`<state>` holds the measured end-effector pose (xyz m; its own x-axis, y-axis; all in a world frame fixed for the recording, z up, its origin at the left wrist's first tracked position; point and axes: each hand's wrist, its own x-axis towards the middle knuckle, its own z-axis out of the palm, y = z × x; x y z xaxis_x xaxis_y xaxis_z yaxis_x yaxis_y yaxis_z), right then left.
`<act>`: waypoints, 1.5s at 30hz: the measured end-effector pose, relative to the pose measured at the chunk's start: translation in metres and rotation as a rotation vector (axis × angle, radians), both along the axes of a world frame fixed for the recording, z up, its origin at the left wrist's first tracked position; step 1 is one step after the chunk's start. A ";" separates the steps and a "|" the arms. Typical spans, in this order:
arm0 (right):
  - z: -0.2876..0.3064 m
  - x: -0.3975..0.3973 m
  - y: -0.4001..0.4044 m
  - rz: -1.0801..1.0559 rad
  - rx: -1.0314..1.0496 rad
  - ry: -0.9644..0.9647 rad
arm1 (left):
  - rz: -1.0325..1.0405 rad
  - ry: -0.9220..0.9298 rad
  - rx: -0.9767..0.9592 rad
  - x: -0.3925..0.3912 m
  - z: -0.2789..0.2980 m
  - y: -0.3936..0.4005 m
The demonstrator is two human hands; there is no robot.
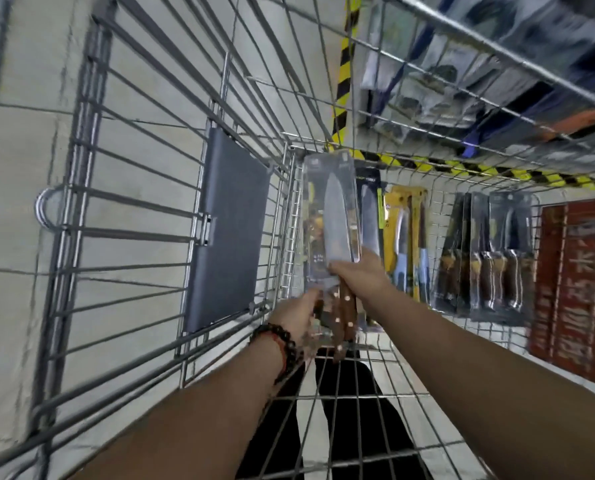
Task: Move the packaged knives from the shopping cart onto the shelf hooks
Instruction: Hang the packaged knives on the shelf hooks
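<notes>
A packaged knife (337, 216) in a clear blister, with a steel blade and a riveted wooden handle, stands upright inside the wire shopping cart (143, 209). My right hand (356, 277) grips it at the base of the blade. My left hand (304, 320), a bead bracelet on its wrist, holds the pack's lower end by the handle. More packaged knives lean against the cart's far wall: a dark pack (370, 216), a yellow pack (405, 237), and several wood-handled packs (490, 258). No shelf hooks can be made out.
A grey plastic flap (230, 223) hangs on the cart's left inner wall. A red printed box (576, 282) stands at the right. Beyond the cart's rim, a blurred shelf of packaged goods (496, 64) and yellow-black floor tape (344, 74) show.
</notes>
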<state>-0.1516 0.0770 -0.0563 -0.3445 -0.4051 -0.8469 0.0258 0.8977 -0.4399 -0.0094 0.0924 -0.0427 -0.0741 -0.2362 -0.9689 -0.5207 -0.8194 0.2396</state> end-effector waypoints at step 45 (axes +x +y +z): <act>0.482 -0.227 0.340 -0.816 -1.189 0.118 | -0.168 0.846 -1.024 -0.264 0.459 0.172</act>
